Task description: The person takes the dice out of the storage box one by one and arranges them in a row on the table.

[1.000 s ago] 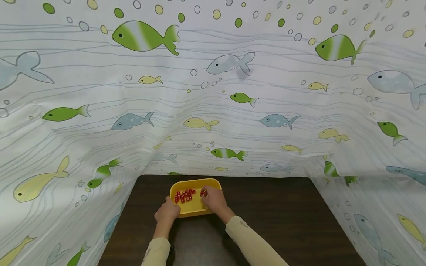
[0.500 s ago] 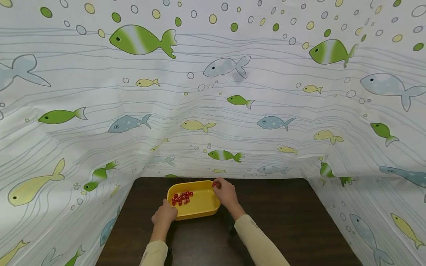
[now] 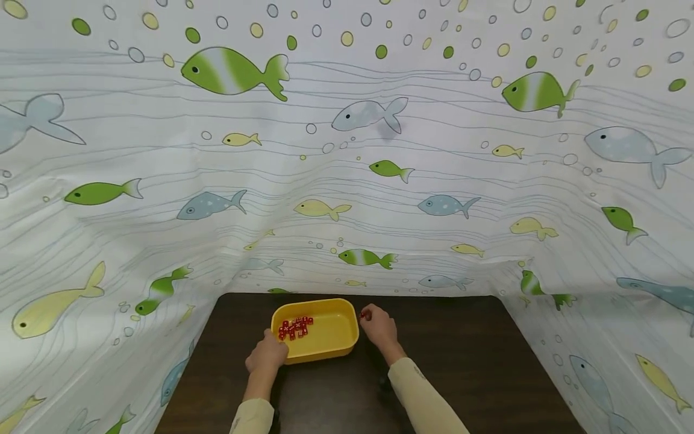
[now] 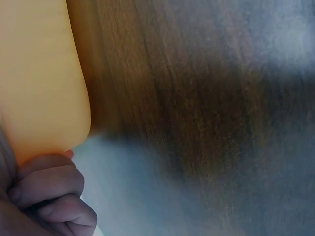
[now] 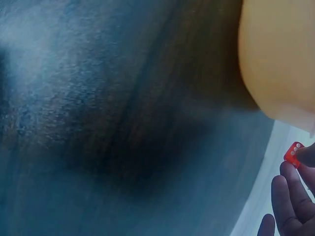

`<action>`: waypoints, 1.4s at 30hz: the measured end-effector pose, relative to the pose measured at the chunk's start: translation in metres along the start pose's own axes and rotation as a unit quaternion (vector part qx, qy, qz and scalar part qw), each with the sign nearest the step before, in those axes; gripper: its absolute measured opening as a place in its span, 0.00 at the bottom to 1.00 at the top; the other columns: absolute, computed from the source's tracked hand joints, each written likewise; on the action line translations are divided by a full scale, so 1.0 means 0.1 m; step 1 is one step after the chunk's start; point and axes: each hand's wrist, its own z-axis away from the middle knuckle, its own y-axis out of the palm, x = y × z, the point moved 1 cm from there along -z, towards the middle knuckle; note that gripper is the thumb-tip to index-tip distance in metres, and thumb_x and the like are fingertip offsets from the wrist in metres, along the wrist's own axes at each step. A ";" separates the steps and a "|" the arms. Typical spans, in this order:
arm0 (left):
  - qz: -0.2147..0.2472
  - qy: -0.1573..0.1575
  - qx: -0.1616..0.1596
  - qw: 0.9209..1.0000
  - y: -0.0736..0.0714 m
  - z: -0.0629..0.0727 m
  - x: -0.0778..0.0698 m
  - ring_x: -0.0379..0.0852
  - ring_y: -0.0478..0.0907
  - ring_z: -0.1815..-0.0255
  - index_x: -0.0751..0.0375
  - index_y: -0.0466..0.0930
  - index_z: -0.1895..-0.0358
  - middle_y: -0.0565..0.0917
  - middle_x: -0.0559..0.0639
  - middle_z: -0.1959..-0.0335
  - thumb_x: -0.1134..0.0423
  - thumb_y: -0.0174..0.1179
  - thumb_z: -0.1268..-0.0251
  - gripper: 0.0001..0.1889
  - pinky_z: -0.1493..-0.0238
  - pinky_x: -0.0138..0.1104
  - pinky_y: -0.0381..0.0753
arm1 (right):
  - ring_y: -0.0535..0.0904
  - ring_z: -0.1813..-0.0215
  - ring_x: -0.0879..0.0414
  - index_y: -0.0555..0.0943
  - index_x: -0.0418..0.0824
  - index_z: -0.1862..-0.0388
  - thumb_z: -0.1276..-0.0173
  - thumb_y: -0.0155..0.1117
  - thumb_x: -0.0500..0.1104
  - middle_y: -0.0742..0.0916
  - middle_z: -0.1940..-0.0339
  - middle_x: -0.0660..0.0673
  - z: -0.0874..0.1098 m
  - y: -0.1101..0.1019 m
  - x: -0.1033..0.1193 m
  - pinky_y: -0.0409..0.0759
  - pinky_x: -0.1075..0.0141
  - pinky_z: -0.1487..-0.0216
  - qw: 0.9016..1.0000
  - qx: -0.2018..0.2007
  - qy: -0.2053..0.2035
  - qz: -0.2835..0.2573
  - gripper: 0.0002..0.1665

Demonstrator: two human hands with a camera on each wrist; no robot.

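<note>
A yellow tray (image 3: pixel 331 339) stands on the dark table, and several red dice (image 3: pixel 294 327) lie grouped in its left part. My left hand (image 3: pixel 267 352) grips the tray's front left corner; in the left wrist view its curled fingers (image 4: pixel 51 179) sit at the corner of the yellow wall. Just outside the tray's right end, my right hand (image 3: pixel 381 327) pinches one red die (image 5: pixel 294 154) between thumb and fingertips. White pips show on that die in the right wrist view, where the other fingers are spread below it.
The dark wood table (image 3: pixel 461 361) extends to both sides of the tray. A white sheet printed with fish (image 3: pixel 320 150) rises behind the table and along its left and right sides.
My right hand has carried the die from inside the tray, over its right rim, to just beyond its right end. The left hand keeps its grip on the corner.
</note>
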 end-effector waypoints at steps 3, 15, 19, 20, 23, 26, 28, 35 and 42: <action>0.001 0.003 -0.004 1.000 0.04 0.01 -0.02 0.57 0.77 0.67 0.75 0.58 0.23 0.80 0.64 0.65 0.59 0.56 0.29 0.36 0.60 0.50 0.74 | 0.81 0.62 0.54 0.87 0.45 0.50 0.25 0.71 0.43 0.89 0.60 0.49 -0.02 0.01 -0.05 0.81 0.45 0.46 1.000 0.009 0.003 0.010 0.08; -0.008 0.017 -0.017 1.000 0.07 -0.05 -0.16 0.56 0.76 0.68 0.74 0.61 0.25 0.78 0.62 0.67 0.59 0.55 0.27 0.33 0.60 0.50 0.76 | 0.85 0.56 0.50 0.87 0.45 0.50 0.26 0.72 0.43 0.91 0.57 0.47 -0.10 -0.04 -0.20 0.80 0.42 0.41 0.999 0.013 0.029 0.042 0.08; -0.010 0.010 -0.014 1.000 0.06 -0.04 -0.13 0.56 0.76 0.68 0.74 0.60 0.25 0.78 0.62 0.67 0.58 0.56 0.27 0.33 0.59 0.50 0.76 | 0.84 0.58 0.49 0.87 0.44 0.52 0.27 0.73 0.43 0.90 0.57 0.46 -0.11 0.00 -0.20 0.81 0.41 0.41 0.999 0.018 0.025 0.042 0.08; -0.010 0.008 -0.013 1.000 0.06 -0.05 -0.12 0.57 0.76 0.68 0.74 0.60 0.25 0.78 0.62 0.67 0.58 0.56 0.27 0.34 0.59 0.50 0.76 | 0.84 0.58 0.49 0.87 0.44 0.52 0.27 0.73 0.43 0.90 0.57 0.46 -0.12 0.02 -0.20 0.80 0.41 0.41 0.999 0.019 0.025 0.043 0.08; -0.006 0.005 -0.010 1.000 0.06 -0.05 -0.09 0.57 0.77 0.67 0.74 0.60 0.25 0.79 0.63 0.65 0.58 0.56 0.27 0.34 0.58 0.51 0.76 | 0.83 0.59 0.49 0.87 0.44 0.52 0.27 0.73 0.43 0.90 0.57 0.45 -0.12 0.06 -0.22 0.81 0.42 0.41 0.998 0.026 0.024 0.049 0.08; -0.003 0.001 -0.009 1.000 0.05 -0.03 -0.07 0.57 0.77 0.66 0.73 0.61 0.26 0.79 0.63 0.64 0.58 0.56 0.27 0.33 0.57 0.52 0.76 | 0.83 0.59 0.50 0.87 0.45 0.51 0.27 0.73 0.43 0.90 0.57 0.46 -0.12 0.10 -0.24 0.82 0.43 0.42 0.997 0.037 0.026 0.057 0.09; -0.003 0.000 -0.009 1.000 0.05 -0.01 -0.06 0.57 0.77 0.66 0.73 0.62 0.26 0.79 0.62 0.65 0.59 0.56 0.28 0.33 0.57 0.51 0.76 | 0.84 0.59 0.50 0.87 0.45 0.50 0.27 0.72 0.43 0.90 0.57 0.46 -0.11 0.13 -0.25 0.83 0.44 0.43 0.997 0.046 0.028 0.062 0.09; 0.006 -0.002 -0.004 1.000 -0.01 0.05 -0.07 0.57 0.76 0.66 0.74 0.61 0.27 0.78 0.63 0.64 0.60 0.56 0.28 0.32 0.57 0.51 0.76 | 0.84 0.58 0.50 0.86 0.44 0.48 0.26 0.71 0.43 0.90 0.55 0.45 -0.08 0.16 -0.23 0.84 0.44 0.46 0.997 0.053 0.018 0.057 0.10; 0.001 -0.015 -0.011 1.000 -0.04 0.06 -0.05 0.57 0.76 0.66 0.75 0.64 0.32 0.78 0.63 0.65 0.59 0.57 0.27 0.28 0.58 0.50 0.76 | 0.83 0.58 0.50 0.85 0.44 0.47 0.26 0.72 0.43 0.89 0.56 0.46 -0.08 0.18 -0.18 0.83 0.43 0.44 0.996 0.071 0.022 0.045 0.12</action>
